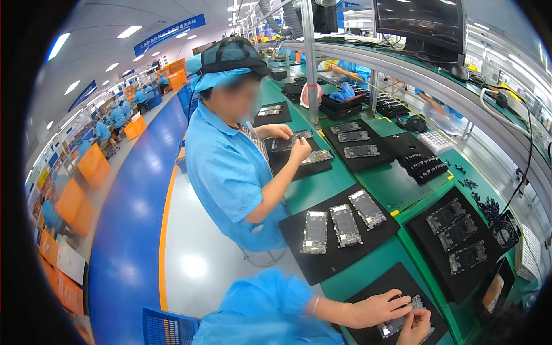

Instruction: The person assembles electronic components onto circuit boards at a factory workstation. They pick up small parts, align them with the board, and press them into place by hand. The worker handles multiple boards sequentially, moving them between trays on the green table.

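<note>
Circuit board (388, 329) lies on black mat (397, 278), under both hands. Left hand (376, 310): fingers bent, slightly parted over board. Right hand (416, 326): thumb and forefinger nearly meeting beside it. Grip on any small part: cannot tell. Best: light fingertips, board flat. Count: one board here; three boards (347, 225) on neighbouring mat (344, 257); three on right-side mat (432, 248).

Left hand (376, 310) and right hand (416, 326) at a circuit board (391, 328), black mat (394, 279) under it, three boards (346, 225) on a second mat (322, 267) beyond, co-worker (227, 167) in blue alongside, green bench (414, 192) beneath.
</note>
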Action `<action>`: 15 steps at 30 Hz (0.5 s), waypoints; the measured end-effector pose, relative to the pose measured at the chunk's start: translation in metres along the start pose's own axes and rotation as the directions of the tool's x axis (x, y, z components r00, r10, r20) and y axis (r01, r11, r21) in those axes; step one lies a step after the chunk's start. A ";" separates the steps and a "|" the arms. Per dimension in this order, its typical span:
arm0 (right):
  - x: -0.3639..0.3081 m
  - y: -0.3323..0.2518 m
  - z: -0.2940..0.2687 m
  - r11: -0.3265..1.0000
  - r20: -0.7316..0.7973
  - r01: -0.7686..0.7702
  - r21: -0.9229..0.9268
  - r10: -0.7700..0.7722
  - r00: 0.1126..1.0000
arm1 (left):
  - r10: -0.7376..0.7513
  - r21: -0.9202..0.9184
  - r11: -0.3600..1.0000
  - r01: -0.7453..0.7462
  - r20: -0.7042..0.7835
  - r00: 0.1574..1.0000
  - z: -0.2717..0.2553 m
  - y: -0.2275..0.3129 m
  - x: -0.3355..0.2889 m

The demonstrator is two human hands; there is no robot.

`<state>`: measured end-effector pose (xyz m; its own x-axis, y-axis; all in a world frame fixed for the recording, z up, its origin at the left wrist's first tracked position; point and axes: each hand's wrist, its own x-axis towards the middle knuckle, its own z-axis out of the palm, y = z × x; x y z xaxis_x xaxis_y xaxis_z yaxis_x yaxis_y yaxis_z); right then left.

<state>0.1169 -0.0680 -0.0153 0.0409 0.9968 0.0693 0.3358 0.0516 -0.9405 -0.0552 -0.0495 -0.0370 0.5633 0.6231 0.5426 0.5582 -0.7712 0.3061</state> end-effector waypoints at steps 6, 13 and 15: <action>0.030 0.038 -0.006 0.988 -0.086 0.066 0.141 -0.054 0.995 | -0.172 -0.136 0.970 0.202 0.200 0.964 0.025 -0.048 0.039; -0.004 0.086 -0.051 0.960 -0.207 -0.018 0.280 0.079 0.975 | -0.256 0.002 0.965 0.261 0.206 0.944 0.077 -0.065 0.074; -0.008 0.086 -0.052 0.968 -0.216 -0.021 0.252 0.077 0.973 | -0.136 -0.130 0.975 0.183 0.308 0.942 0.108 -0.052 0.082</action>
<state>0.1937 -0.0746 -0.0792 0.2691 0.9608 0.0668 0.0872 0.0448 -0.9952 0.0273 0.0556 -0.0929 0.6423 0.7315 0.2290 0.5678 -0.6547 0.4989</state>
